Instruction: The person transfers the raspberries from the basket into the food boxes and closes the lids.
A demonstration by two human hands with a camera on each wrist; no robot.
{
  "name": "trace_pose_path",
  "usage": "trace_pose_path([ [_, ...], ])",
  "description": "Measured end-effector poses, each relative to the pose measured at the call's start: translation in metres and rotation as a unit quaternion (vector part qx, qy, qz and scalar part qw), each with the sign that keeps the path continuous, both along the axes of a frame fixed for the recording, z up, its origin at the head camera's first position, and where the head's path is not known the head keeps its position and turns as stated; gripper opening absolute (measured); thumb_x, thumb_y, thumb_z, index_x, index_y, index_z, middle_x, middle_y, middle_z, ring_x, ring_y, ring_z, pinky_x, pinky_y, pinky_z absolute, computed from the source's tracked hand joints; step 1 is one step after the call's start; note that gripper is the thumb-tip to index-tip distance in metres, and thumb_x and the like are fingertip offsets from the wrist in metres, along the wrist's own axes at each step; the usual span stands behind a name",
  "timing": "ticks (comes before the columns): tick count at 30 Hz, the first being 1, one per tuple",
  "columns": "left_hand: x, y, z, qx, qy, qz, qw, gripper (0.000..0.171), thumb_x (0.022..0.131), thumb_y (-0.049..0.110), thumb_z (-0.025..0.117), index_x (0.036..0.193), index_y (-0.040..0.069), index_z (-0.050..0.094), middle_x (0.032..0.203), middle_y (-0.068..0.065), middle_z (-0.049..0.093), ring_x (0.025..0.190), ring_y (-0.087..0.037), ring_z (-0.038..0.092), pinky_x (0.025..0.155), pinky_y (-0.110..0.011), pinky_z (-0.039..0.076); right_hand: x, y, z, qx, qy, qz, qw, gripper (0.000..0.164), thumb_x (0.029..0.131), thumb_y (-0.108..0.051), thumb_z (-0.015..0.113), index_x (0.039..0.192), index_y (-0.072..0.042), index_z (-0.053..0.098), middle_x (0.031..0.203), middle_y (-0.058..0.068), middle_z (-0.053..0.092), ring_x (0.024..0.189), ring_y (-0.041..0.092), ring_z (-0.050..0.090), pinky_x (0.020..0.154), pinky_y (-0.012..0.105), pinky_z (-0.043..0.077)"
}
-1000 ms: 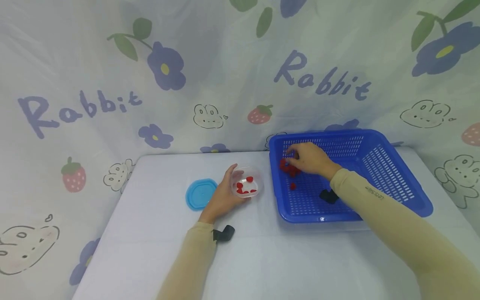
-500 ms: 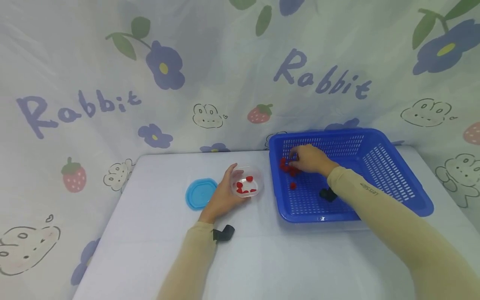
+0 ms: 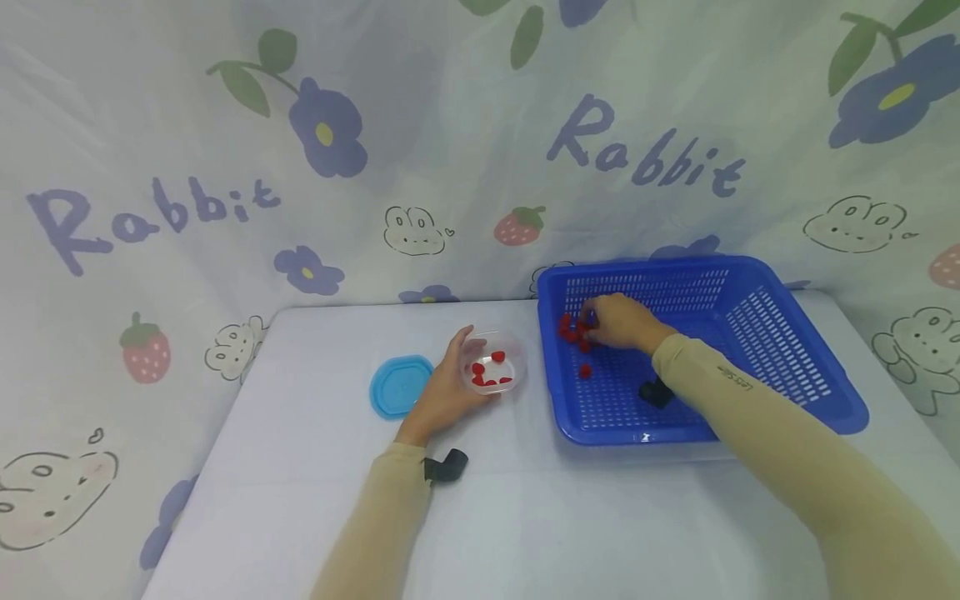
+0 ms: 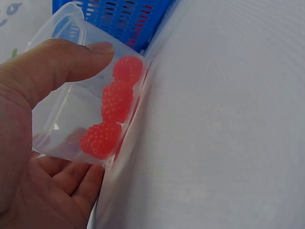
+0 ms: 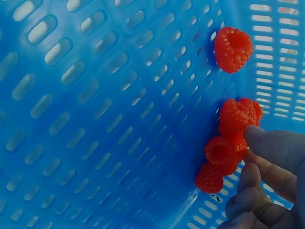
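Observation:
My left hand (image 3: 450, 375) grips a small clear plastic tub (image 4: 66, 114), thumb on the near side and fingers around the other side. Several red raspberries (image 4: 116, 100) lie on the tub's bottom. Over in the blue basket (image 3: 600, 435), my right hand (image 3: 622, 321) is at a cluster of raspberries (image 3: 567, 327) by the left wall. In the right wrist view, thumb and index finger pinch a raspberry (image 5: 241, 143) at the edge of that cluster, partly hidden by the fingers. One single raspberry (image 5: 233, 49) sits apart from the cluster.
A light blue lid (image 3: 401, 387) lies on the white table (image 3: 510, 533), left of the tub. Behind the table hangs a printed curtain (image 3: 450, 150). The basket's slotted walls rise around my right hand.
My right hand has shifted slightly right and toward me, its fingers coming down among the raspberries. The left hand and the tub have stayed in place.

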State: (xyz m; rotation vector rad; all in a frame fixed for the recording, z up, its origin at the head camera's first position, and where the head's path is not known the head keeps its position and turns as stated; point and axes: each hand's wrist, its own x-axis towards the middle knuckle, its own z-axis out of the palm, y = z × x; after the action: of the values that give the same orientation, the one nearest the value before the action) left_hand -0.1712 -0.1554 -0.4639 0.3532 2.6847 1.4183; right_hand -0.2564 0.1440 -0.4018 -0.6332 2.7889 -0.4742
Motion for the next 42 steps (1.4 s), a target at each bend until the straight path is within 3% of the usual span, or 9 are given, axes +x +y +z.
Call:
trace_pose_path([
  [11,-0.001,0.0,-0.002,-0.001,0.008,0.002,1.0,0.104,0.068,0.035,0.082,0.147,0.025,0.016,0.138,0.01,0.043,0.129,-0.015,0.038,0.101,-0.05,0.036,-0.001,0.0,-0.003,0.019,0.013,0.004,1.0,0.026,0.083,-0.025,0.067,0.098,-0.004,0.066,0.073,0.0,0.064,0.063,0.016,0.055,0.059,0.034,0.047],
  [17,-0.002,0.0,-0.001,-0.004,0.009,0.005,0.9999,0.103,0.068,0.033,0.082,0.146,0.029,0.016,0.137,0.009,0.044,0.129,-0.016,0.038,0.101,-0.051,0.036,-0.001,0.0,-0.003,0.026,-0.006,-0.001,1.0,0.03,0.085,-0.03,0.066,0.1,-0.004,0.065,0.065,-0.002,0.06,0.057,0.014,0.052,0.053,0.029,0.042],
  [22,-0.002,0.0,-0.001,-0.002,0.01,0.002,0.9999,0.103,0.068,0.031,0.082,0.145,0.035,0.014,0.138,0.009,0.043,0.129,-0.014,0.037,0.102,-0.05,0.035,-0.001,-0.001,-0.003,0.021,-0.015,-0.005,1.0,0.03,0.085,-0.029,0.066,0.101,-0.003,0.065,0.066,-0.001,0.061,0.059,0.014,0.054,0.055,0.029,0.044],
  [29,-0.002,0.0,-0.001,-0.009,0.009,0.002,0.9999,0.103,0.068,0.035,0.082,0.145,0.035,0.014,0.138,0.01,0.043,0.129,-0.015,0.037,0.102,-0.05,0.035,-0.002,-0.001,-0.005,0.004,-0.025,-0.005,1.0,0.026,0.085,-0.023,0.065,0.102,-0.003,0.066,0.069,0.0,0.063,0.061,0.014,0.056,0.059,0.03,0.047],
  [35,-0.001,-0.001,-0.001,0.0,0.005,-0.006,1.0,0.105,0.068,0.035,0.082,0.147,0.027,0.014,0.139,0.01,0.042,0.13,-0.016,0.037,0.101,-0.051,0.035,-0.002,-0.001,-0.007,-0.006,-0.024,0.004,1.0,0.027,0.086,-0.019,0.062,0.105,0.0,0.067,0.078,0.003,0.067,0.063,0.013,0.057,0.062,0.031,0.048],
  [42,-0.001,0.0,-0.001,0.001,0.004,0.0,1.0,0.104,0.068,0.034,0.082,0.146,0.03,0.014,0.138,0.01,0.043,0.129,-0.016,0.037,0.1,-0.052,0.036,-0.002,-0.001,-0.01,0.003,-0.014,0.015,1.0,0.034,0.086,-0.027,0.064,0.108,-0.001,0.067,0.083,0.004,0.069,0.063,0.012,0.057,0.068,0.034,0.049],
])
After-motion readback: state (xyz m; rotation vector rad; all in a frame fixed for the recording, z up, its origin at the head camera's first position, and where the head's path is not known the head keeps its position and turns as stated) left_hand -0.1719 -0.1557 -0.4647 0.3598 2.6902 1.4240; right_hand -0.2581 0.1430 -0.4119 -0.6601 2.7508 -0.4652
